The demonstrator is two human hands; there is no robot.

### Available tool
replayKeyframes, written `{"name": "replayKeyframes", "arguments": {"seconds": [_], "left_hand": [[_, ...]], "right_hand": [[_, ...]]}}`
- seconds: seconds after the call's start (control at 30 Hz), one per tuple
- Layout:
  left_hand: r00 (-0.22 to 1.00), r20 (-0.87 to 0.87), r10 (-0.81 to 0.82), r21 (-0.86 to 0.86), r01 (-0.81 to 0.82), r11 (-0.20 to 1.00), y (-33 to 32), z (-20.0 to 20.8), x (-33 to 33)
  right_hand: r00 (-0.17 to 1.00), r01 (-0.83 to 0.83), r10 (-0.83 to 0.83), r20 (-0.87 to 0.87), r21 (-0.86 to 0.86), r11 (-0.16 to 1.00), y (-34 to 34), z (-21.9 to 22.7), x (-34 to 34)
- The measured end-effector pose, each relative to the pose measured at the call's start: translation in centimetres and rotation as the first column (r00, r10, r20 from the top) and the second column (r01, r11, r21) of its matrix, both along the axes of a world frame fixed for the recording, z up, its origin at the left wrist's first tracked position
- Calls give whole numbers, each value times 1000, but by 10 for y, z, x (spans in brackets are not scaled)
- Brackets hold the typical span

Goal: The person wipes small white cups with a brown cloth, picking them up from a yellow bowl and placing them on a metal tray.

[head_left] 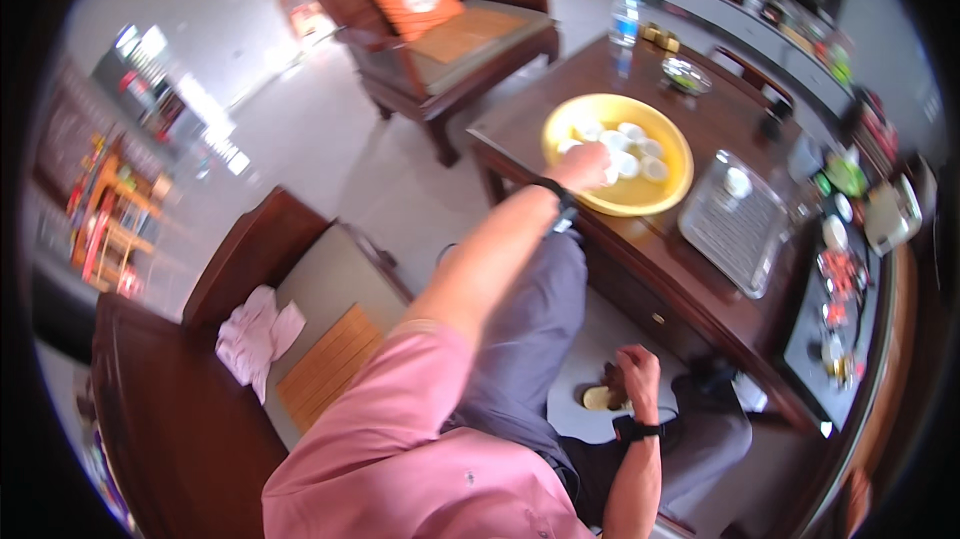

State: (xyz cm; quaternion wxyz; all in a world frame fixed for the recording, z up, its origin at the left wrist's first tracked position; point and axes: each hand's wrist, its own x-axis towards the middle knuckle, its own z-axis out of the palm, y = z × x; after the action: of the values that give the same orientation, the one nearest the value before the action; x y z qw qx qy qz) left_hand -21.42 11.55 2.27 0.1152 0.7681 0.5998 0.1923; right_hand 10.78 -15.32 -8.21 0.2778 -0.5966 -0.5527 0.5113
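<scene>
My left hand (584, 168) reaches over the near rim of a yellow basin (672, 197). Its fingers are closed on a small white cup (609, 176), partly covered by the hand. Several more white cups (653, 169) lie in the basin, some on their sides, in what looks like shallow water. Down over the gap between my knees, my right hand (640, 375) hangs with its fingers curled in and nothing visible in them. A slipper (597, 398) shows on the floor beyond it.
The basin stands on a dark wooden table (520, 129). To its right lies a clear ridged tray (735, 224) with one white cup (737, 182). A water bottle (625, 19) and a glass bowl (685, 76) stand farther back. A dark tea tray (815, 379) with small wares is at right.
</scene>
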Motion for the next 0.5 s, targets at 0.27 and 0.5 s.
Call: {"name": "replayKeyframes", "arguments": {"seconds": [0.27, 0.5], "left_hand": [[292, 874, 388, -452, 199, 869, 5, 37, -2], [-55, 862, 505, -477, 252, 842, 7, 48, -1]], "right_hand": [[986, 45, -57, -159, -81, 996, -4, 26, -2], [994, 26, -29, -104, -26, 999, -6, 30, -5]]}}
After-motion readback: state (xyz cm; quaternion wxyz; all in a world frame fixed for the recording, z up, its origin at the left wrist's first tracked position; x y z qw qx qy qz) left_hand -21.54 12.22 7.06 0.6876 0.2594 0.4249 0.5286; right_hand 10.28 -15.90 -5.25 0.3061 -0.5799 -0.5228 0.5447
